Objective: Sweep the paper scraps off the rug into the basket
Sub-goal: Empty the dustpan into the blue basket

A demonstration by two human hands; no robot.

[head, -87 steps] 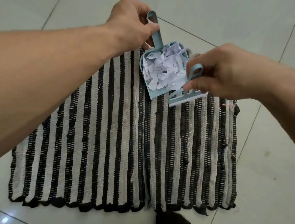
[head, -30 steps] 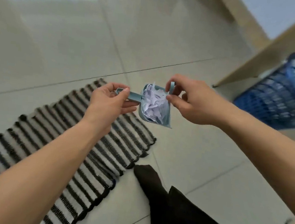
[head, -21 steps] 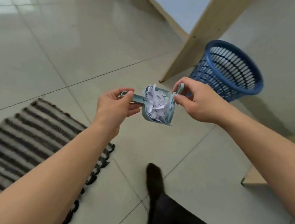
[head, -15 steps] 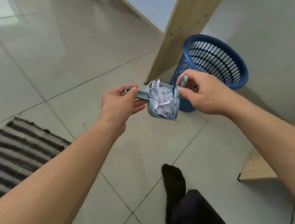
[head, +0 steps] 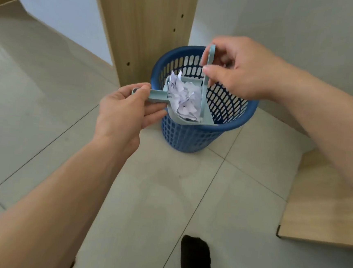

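A blue slotted plastic basket (head: 190, 135) stands on the tiled floor. Over its mouth hangs a small pale-blue dustpan (head: 159, 95), with my left hand (head: 124, 112) gripping its handle from the left. White paper scraps (head: 185, 98) are heaped in the pan. My right hand (head: 239, 68) pinches the handle of a pale-blue hand brush (head: 205, 83), which stands upright against the pan's open edge and holds the scraps in. The rug is out of view.
A wooden furniture panel (head: 146, 28) rises right behind the basket, with a white wall beyond. A low wooden board (head: 325, 202) lies on the floor at the right. My foot in a black sock (head: 195, 261) is at the bottom edge.
I have turned away from the rug and walked to the basket. Both hands carried the loaded dustpan and brush from above the floor to over the basket's mouth.
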